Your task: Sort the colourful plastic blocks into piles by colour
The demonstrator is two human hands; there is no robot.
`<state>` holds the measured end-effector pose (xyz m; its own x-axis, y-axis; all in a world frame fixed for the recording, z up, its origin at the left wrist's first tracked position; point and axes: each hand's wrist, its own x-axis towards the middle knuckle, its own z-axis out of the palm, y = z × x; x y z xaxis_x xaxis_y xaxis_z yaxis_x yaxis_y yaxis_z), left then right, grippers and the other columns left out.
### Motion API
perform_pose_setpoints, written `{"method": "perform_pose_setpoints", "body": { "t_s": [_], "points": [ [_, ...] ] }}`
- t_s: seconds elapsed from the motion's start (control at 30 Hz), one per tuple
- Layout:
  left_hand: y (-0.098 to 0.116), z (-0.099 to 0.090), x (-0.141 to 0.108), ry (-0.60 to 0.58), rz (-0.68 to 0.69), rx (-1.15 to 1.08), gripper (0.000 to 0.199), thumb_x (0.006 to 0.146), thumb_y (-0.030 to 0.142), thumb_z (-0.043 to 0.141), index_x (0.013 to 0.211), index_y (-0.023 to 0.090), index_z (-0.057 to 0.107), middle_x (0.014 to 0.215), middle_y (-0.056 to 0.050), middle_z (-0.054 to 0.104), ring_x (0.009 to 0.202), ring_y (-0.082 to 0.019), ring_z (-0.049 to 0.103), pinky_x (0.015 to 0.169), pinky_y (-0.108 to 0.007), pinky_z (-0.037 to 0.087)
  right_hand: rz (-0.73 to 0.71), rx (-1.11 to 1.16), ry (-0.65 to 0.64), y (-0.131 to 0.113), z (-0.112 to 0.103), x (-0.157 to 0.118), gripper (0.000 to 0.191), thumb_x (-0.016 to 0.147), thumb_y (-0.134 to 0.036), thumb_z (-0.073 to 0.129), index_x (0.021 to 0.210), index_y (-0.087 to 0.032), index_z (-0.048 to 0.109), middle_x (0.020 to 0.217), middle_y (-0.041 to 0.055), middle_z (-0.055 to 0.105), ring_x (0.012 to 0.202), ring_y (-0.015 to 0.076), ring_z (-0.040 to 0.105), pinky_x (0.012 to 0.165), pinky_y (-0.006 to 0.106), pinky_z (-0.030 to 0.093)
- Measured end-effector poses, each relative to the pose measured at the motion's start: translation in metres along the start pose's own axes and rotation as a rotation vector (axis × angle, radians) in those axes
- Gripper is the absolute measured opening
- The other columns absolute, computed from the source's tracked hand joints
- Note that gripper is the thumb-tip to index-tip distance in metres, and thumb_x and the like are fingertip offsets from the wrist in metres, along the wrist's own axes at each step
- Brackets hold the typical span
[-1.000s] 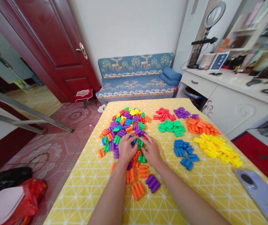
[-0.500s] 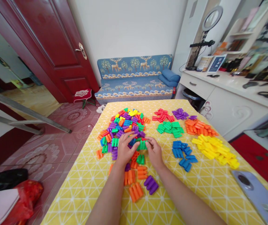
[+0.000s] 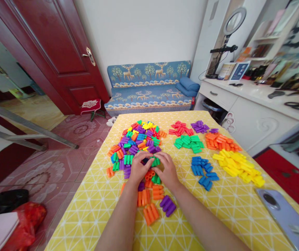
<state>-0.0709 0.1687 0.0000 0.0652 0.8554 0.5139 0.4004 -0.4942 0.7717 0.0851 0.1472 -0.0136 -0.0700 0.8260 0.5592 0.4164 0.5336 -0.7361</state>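
My left hand [image 3: 138, 170] is over the right side of a mixed heap of coloured ribbed pieces [image 3: 133, 139], its thumb and fingertips at the left end of a green piece [image 3: 155, 161]. From the other side my right hand [image 3: 168, 171] curls its fingers round the same piece, partly hiding it. A dark blue piece shows under my left fingers. Close below the hands are orange ring-ended pieces [image 3: 149, 174] and a green one [image 3: 156, 179]. Nearer me lie flat orange pieces [image 3: 151, 213] and a purple piece [image 3: 168, 205].
On the yellow tablecloth [image 3: 86, 223], right of the hands, are separate piles: red [image 3: 181, 128], purple [image 3: 199, 127], green [image 3: 189, 143], orange [image 3: 221, 142], blue [image 3: 204, 170] and yellow [image 3: 238, 166]. A phone [image 3: 285, 219] lies at the right edge. A blue sofa [image 3: 146, 90] stands beyond.
My right hand has moved left, closer to my left hand, and the green piece between them has shifted slightly left. The camera view has shifted a little.
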Motion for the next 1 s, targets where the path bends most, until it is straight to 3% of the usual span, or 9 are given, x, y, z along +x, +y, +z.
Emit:
{"method": "perform_pose_setpoints", "body": {
  "t_s": [0.2, 0.43, 0.53, 0.63, 0.7, 0.83, 1.0],
  "points": [
    [0.001, -0.001, 0.001, 0.018, -0.024, -0.041, 0.009, 0.081, 0.027, 0.068, 0.084, 0.020, 0.073, 0.088, -0.005, 0.071, 0.090, -0.019, 0.065, 0.088, -0.036, 0.051, -0.082, -0.100, -0.028, 0.002, 0.000, -0.002, 0.050, 0.081, -0.012, 0.059, 0.128, -0.028, 0.056, 0.125, 0.0079, 0.055, 0.119, 0.0239, 0.050, 0.103, 0.045, 0.043],
    [0.004, -0.003, 0.002, -0.014, -0.039, -0.058, 0.017, 0.089, 0.029, 0.060, 0.099, 0.021, 0.071, 0.102, -0.006, 0.071, 0.102, -0.020, 0.063, 0.095, -0.037, 0.048, -0.025, -0.112, 0.008, 0.002, -0.001, -0.005, 0.041, 0.083, -0.025, 0.063, 0.123, -0.027, 0.057, 0.115, 0.0075, 0.061, 0.111, 0.0227, 0.055, 0.098, 0.041, 0.047],
    [0.003, -0.003, 0.002, -0.015, -0.031, -0.029, 0.020, 0.090, 0.029, 0.058, 0.105, 0.021, 0.070, 0.108, -0.007, 0.070, 0.106, -0.020, 0.061, 0.098, -0.038, 0.046, -0.012, -0.202, 0.136, 0.010, -0.028, 0.006, 0.034, 0.084, -0.030, 0.063, 0.117, -0.025, 0.061, 0.110, 0.0074, 0.063, 0.104, 0.0220, 0.058, 0.094, 0.039, 0.047],
    [0.002, -0.003, 0.003, -0.038, -0.006, -0.005, 0.019, 0.089, 0.027, 0.059, 0.102, 0.021, 0.071, 0.107, -0.007, 0.070, 0.106, -0.021, 0.062, 0.098, -0.038, 0.046, 0.051, -0.422, 0.344, 0.027, -0.077, 0.031, 0.035, 0.082, -0.036, 0.063, 0.112, -0.019, 0.062, 0.104, 0.0088, 0.064, 0.092, 0.0223, 0.059, 0.087, 0.039, 0.047],
    [0.002, -0.002, 0.004, -0.049, 0.005, 0.001, 0.017, 0.088, 0.025, 0.059, 0.100, 0.021, 0.072, 0.105, -0.006, 0.070, 0.105, -0.021, 0.062, 0.097, -0.038, 0.046, 0.142, -0.609, 0.403, 0.041, -0.110, 0.049, 0.037, 0.079, -0.037, 0.063, 0.110, -0.017, 0.062, 0.099, 0.0093, 0.064, 0.088, 0.0236, 0.058, 0.082, 0.039, 0.045],
    [-0.001, -0.001, 0.003, -0.051, -0.002, 0.009, 0.016, 0.088, 0.024, 0.059, 0.096, 0.022, 0.072, 0.105, -0.006, 0.070, 0.104, -0.021, 0.062, 0.096, -0.038, 0.047, 0.291, -0.900, 0.260, 0.066, -0.149, 0.075, 0.030, 0.076, -0.032, 0.063, 0.103, -0.017, 0.064, 0.097, 0.0102, 0.066, 0.095, 0.0275, 0.056, 0.079, 0.037, 0.041],
    [-0.005, -0.001, 0.002, -0.056, -0.004, 0.007, 0.017, 0.089, 0.023, 0.057, 0.096, 0.023, 0.073, 0.107, -0.006, 0.070, 0.105, -0.021, 0.062, 0.097, -0.039, 0.048, 0.356, -1.042, 0.050, 0.084, -0.151, 0.082, 0.023, 0.075, -0.025, 0.066, 0.097, -0.018, 0.065, 0.099, 0.0109, 0.066, 0.100, 0.0293, 0.054, 0.079, 0.038, 0.040]
  ]
}}
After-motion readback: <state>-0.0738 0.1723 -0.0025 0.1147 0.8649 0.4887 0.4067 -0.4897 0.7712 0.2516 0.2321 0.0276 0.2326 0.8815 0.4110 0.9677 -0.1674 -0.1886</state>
